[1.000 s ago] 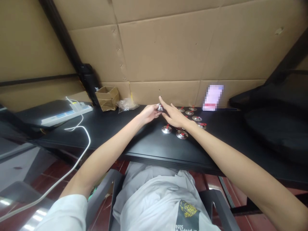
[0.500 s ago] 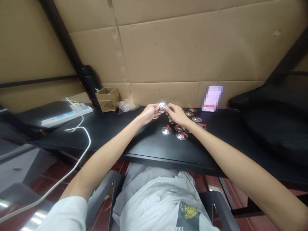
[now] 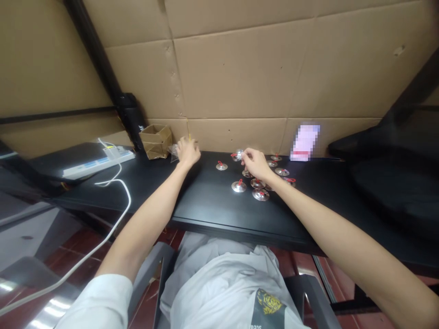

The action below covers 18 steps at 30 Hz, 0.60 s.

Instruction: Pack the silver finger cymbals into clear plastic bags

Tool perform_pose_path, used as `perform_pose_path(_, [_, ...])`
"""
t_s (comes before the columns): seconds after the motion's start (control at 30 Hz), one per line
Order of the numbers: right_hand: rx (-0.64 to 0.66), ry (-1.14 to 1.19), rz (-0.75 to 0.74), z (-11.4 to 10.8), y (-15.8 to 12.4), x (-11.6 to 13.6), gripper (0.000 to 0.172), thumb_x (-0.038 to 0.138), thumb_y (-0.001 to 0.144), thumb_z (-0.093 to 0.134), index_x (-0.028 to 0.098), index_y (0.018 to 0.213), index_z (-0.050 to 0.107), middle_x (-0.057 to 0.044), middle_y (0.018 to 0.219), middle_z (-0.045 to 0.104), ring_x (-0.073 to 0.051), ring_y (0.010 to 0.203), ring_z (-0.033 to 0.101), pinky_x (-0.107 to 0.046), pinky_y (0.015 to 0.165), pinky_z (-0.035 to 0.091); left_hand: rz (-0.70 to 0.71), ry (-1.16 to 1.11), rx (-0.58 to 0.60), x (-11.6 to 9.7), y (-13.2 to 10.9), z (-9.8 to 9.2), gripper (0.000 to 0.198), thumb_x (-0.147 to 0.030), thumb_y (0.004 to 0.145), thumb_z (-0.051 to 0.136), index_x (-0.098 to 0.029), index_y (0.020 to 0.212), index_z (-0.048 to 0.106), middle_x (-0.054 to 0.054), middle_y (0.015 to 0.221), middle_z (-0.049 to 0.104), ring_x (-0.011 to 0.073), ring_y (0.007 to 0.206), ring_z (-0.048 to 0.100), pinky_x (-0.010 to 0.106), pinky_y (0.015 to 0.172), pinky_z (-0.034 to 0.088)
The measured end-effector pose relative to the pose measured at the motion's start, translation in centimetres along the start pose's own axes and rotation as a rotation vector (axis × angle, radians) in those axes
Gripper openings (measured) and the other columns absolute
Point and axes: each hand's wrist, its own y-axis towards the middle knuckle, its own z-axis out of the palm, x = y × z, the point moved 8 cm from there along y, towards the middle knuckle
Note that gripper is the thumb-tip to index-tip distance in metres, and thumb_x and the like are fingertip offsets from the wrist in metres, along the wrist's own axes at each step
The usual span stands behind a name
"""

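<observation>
1. Cardboard panels (image 3: 226, 82) line the background; black bench (image 3: 206, 203) runs across in front.
2. Right hand (image 3: 255, 163): grip pinching the edge of a tilted silver disc (image 3: 238, 154), its red loop (image 3: 233, 155) toward the left. Location: near the bench's back edge. Contact with the bench: cannot tell.
3. Left hand (image 3: 188, 150): back uppermost, over the clear plastic bag (image 3: 174, 153), partly covering it. Fingers partly hidden; cannot tell whether the grip is spread or pressed together on the bag.
4. Lone disc (image 3: 221, 167) lies flat between the hands, loop up. Further discs (image 3: 261, 195) lie grouped in front of and around the right hand, some partly hidden.
5. Left of the bag: cardboard box (image 3: 157, 144), black bottle (image 3: 133, 119), white power strip (image 3: 92, 167).
6. Right of the discs: pixelated panel (image 3: 304, 142), upright near the cardboard.
</observation>
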Motion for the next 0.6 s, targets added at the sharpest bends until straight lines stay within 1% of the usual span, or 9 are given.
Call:
perform_pose_path(0.07, [-0.005,-0.018,-0.006,0.0,0.0,0.1,0.026,0.034,0.101,0.053,0.023,0.080,0.062,-0.004,0.075,0.075,-0.019,0.063,0.066,-0.029,0.064,0.049,-0.057,-0.007,0.002,2.1,0.6,-0.2,0.045,-0.032,0.101,0.062,-0.018,0.144,0.066,0.021,0.176,0.031,0.0444,0.165,0.025,0.063,0.132,0.021])
perform_pose_path(0.13, [-0.001,-0.032,-0.013,0.1,-0.1,0.3,0.026,0.034,0.102,0.053,0.023,0.081,0.063,-0.004,0.077,0.076,-0.019,0.063,0.065,-0.029,0.065,0.049,-0.065,-0.058,0.035,3.3,1.1,0.0,0.047,-0.033,0.103,0.061,-0.014,0.145,0.064,0.022,0.172,0.041,0.0426,0.164,0.027,0.063,0.133,0.018])
perform_pose_path(0.2, [0.005,-0.045,-0.016,0.2,-0.2,0.6,0.026,0.035,0.103,0.053,0.024,0.081,0.063,-0.005,0.078,0.076,-0.020,0.064,0.065,-0.029,0.066,0.050,-0.038,-0.112,0.027,3.4,1.7,-0.2,0.044,-0.028,0.102,0.060,-0.013,0.144,0.065,0.022,0.161,0.056,0.0394,0.161,0.033,0.060,0.132,0.021])
perform_pose_path(0.27, [0.003,-0.052,-0.015,0.1,-0.3,0.7,0.026,0.035,0.103,0.053,0.024,0.082,0.063,-0.005,0.079,0.076,-0.020,0.065,0.066,-0.029,0.067,0.050,0.001,-0.156,-0.039,3.0,2.3,-1.2,0.043,-0.023,0.099,0.061,-0.015,0.141,0.069,0.019,0.152,0.065,0.0364,0.158,0.041,0.056,0.131,0.028])
perform_pose_path(0.37, [-0.028,-0.046,-0.008,-0.2,-0.2,0.7,0.025,0.033,0.104,0.053,0.023,0.084,0.063,-0.005,0.079,0.076,-0.020,0.066,0.067,-0.029,0.067,0.050,0.090,-0.273,-0.157,1.4,2.6,-3.3,0.042,-0.022,0.094,0.065,-0.017,0.135,0.072,0.016,0.147,0.069,0.0311,0.148,0.055,0.047,0.129,0.036])
perform_pose_path(0.43, [-0.069,-0.023,0.007,-0.6,-0.1,0.4,0.026,0.033,0.104,0.053,0.023,0.083,0.062,-0.005,0.078,0.075,-0.019,0.065,0.067,-0.029,0.065,0.050,0.184,-0.401,-0.159,-0.3,2.2,-4.0,0.037,-0.021,0.091,0.066,-0.017,0.128,0.074,0.015,0.140,0.073,0.0277,0.133,0.066,0.042,0.123,0.043])
perform_pose_path(0.5, [-0.131,0.023,0.059,-1.2,0.0,-0.2,0.027,0.033,0.104,0.053,0.023,0.081,0.061,-0.005,0.077,0.075,-0.019,0.062,0.067,-0.029,0.061,0.049,0.278,-0.521,-0.033,-2.4,1.3,-3.3,0.032,-0.017,0.086,0.068,-0.017,0.117,0.075,0.013,0.125,0.078,0.0253,0.116,0.072,0.040,0.114,0.050])
perform_pose_path(0.53, [-0.164,0.053,0.098,-1.5,0.1,-0.7,0.026,0.033,0.104,0.053,0.023,0.081,0.060,-0.005,0.077,0.075,-0.019,0.059,0.067,-0.029,0.059,0.049,0.316,-0.564,0.079,-3.5,0.6,-2.5,0.032,-0.014,0.083,0.070,-0.018,0.114,0.075,0.012,0.115,0.080,0.0242,0.107,0.074,0.039,0.110,0.052])
perform_pose_path(0.6, [-0.224,0.113,0.181,-1.9,0.1,-1.7,0.025,0.031,0.103,0.053,0.022,0.081,0.061,-0.006,0.076,0.075,-0.018,0.055,0.066,-0.029,0.055,0.049,0.372,-0.604,0.349,-5.8,-1.4,-0.1,0.048,-0.009,0.076,0.076,-0.021,0.122,0.070,0.006,0.095,0.080,0.0215,0.090,0.075,0.040,0.105,0.054])
